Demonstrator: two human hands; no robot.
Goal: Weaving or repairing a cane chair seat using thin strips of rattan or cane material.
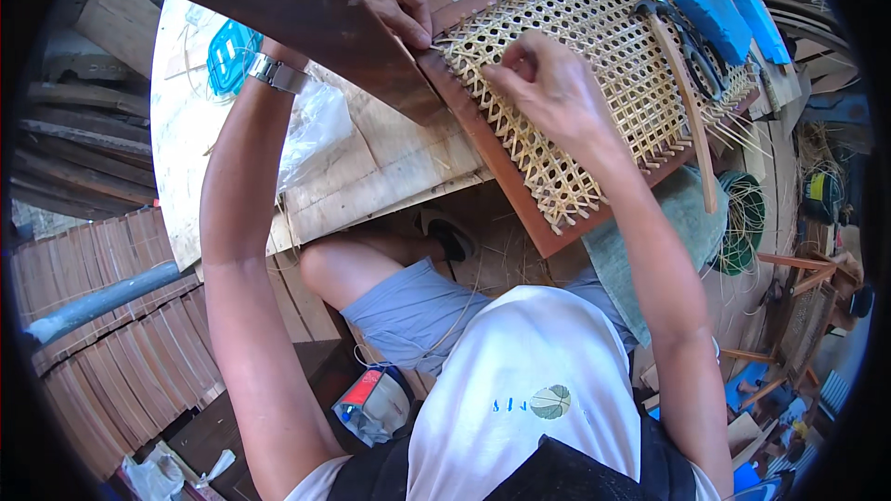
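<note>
Landmark: wooden frame (517, 193); cane weave (636, 74) spans its inside. Left hand (394, 6) is half-curled, fingertips at the frame's left edge; right hand (554, 91) is loosely curled over the frame's weave (cannot tell whether either grips a strand). Risk: hammer (688, 116), lying across the frame's right part, might slide if it tips.

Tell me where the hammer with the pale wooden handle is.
In the head view, the hammer lies toward the right side of the brown-framed, woven tan cane panel, between the bare right hand and the rectangular blue block.
</note>
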